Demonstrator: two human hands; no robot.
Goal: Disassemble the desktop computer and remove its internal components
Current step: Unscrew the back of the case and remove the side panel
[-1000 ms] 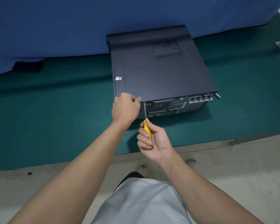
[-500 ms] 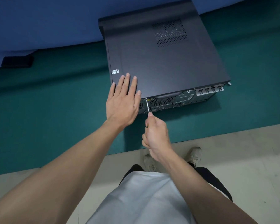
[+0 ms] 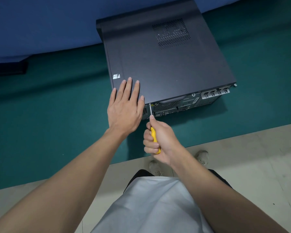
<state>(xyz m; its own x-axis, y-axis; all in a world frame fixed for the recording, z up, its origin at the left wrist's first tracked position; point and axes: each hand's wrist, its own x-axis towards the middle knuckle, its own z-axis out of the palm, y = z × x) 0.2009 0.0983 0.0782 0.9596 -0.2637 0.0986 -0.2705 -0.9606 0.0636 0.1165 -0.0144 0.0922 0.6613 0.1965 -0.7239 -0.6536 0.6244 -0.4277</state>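
Note:
A black desktop computer case [image 3: 166,64] lies flat on its side on the green mat, its rear panel with ports facing me. My left hand [image 3: 125,108] rests flat, fingers spread, on the near left corner of the case's top panel. My right hand [image 3: 159,142] grips a yellow-handled screwdriver [image 3: 154,135]. Its metal shaft points up at the top left edge of the rear panel. The screw itself is too small to make out.
The green mat [image 3: 57,123] covers the table in front of a blue backdrop [image 3: 40,22]. A small black object [image 3: 10,68] lies at the far left of the mat. Below the mat's front edge are the pale floor [image 3: 250,157] and my shoes.
My left hand went from a closed grip at the case's rear corner to lying flat on the top panel. The screwdriver in my right hand rose and stays at the rear panel's top edge.

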